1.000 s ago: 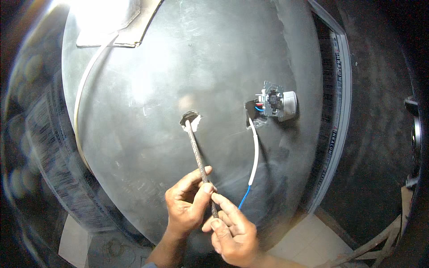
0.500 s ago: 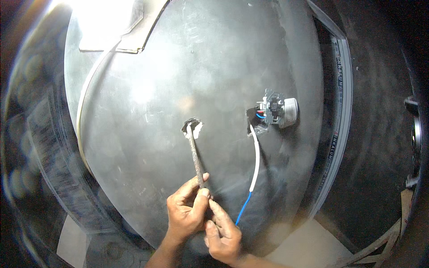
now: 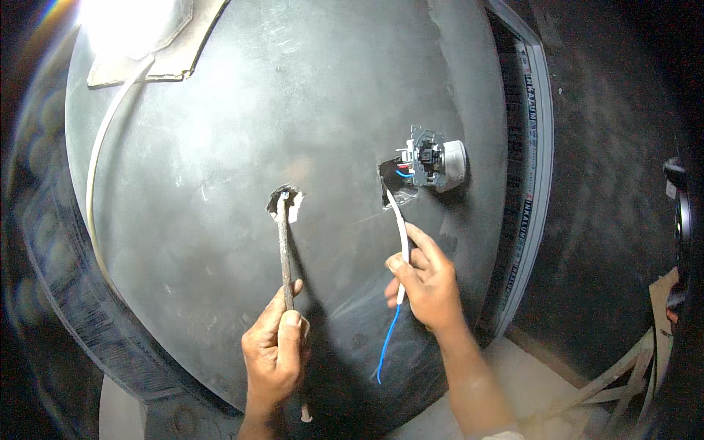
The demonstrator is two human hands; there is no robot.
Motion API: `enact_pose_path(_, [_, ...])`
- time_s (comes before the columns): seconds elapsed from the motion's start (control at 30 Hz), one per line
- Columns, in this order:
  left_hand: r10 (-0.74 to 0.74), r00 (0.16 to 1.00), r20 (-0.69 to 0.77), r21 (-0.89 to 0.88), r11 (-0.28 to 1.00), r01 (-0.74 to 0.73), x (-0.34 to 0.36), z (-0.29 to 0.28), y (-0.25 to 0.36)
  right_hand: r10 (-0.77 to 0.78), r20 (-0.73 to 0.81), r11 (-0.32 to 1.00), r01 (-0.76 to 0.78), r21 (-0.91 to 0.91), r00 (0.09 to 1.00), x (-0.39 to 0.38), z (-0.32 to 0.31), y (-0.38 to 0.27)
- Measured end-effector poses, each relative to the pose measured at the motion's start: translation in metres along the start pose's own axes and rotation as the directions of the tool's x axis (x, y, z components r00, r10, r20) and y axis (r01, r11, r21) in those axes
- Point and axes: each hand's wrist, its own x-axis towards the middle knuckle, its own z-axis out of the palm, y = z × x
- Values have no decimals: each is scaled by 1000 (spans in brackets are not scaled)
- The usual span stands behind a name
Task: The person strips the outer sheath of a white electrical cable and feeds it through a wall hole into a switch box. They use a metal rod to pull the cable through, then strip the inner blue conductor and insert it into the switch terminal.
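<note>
Gripping a ribbed metal rod [image 3: 284, 249] in a closed fist, the left hand [image 3: 275, 352] is rising from six o'clock, the rod's tip sitting in a ragged hole [image 3: 286, 199] in the grey wall [image 3: 220, 147]. Toward three o'clock, the right hand [image 3: 427, 282] is pinching a white cable [image 3: 398, 224] with a blue wire [image 3: 386, 345] dangling below; the cable is running up to an unmounted socket [image 3: 433, 161] at one o'clock.
</note>
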Motion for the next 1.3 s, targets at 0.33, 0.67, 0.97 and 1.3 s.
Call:
enact_pose_path(0.33, [37,994,-103,41,999,-33,-2,28,-3,176,222,973,-204,109,959,65,-36,-39])
enact_pose_path(0.67, [-56,943,-328,-19,998,53,-6,75,-8,249,447,871,-400,284,859,110,-59,-1])
enact_pose_path(0.97, [-69,929,-364,55,994,96,-6,81,7,-136,249,991,136,17,959,124,-48,20])
enact_pose_path(1.3, [-81,930,-357,-15,997,81,4,80,5,222,302,909,-309,281,927,121,-51,8])
